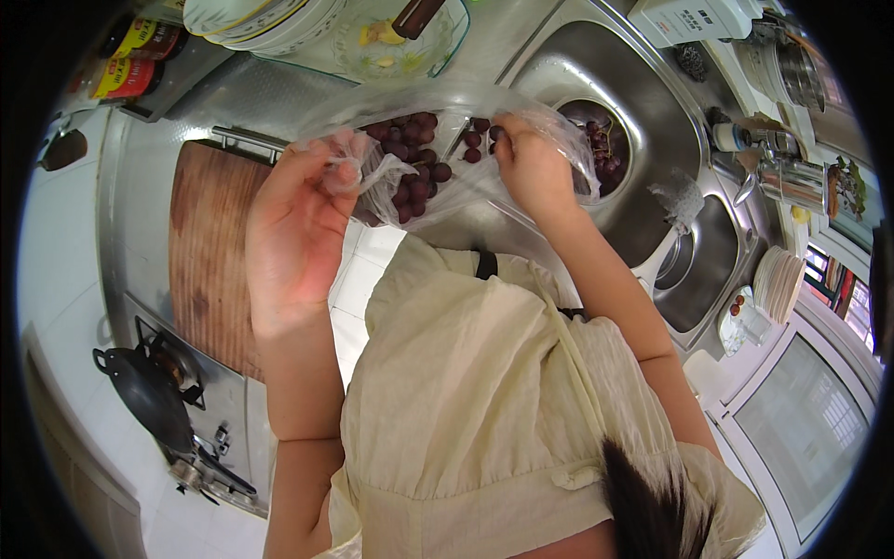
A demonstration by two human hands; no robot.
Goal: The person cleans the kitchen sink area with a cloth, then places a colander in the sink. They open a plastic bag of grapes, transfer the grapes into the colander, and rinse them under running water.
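A clear plastic bag (433, 200) with dark red grapes (419, 154) in it is spread open in front of my body. My left hand (303, 219), palm up, pinches the gathered left edge of the bag between its fingers. My right hand (535, 168) is at the right part of the bag, fingers curled at a few grapes (473, 140); the thin film lies around its wrist. One grape shows at its fingertips, and the rest of the grip is partly hidden. More grapes (610, 172) lie in a round bowl in the sink (643, 102), just right of my right hand.
A wooden cutting board (209, 252) lies on the left counter, with a black wok (144, 396) on the stove nearer me. Stacked plates (279, 33) and a glass tray (452, 65) stand at the back. A faucet (787, 182) and more plates (780, 284) are right of the sink.
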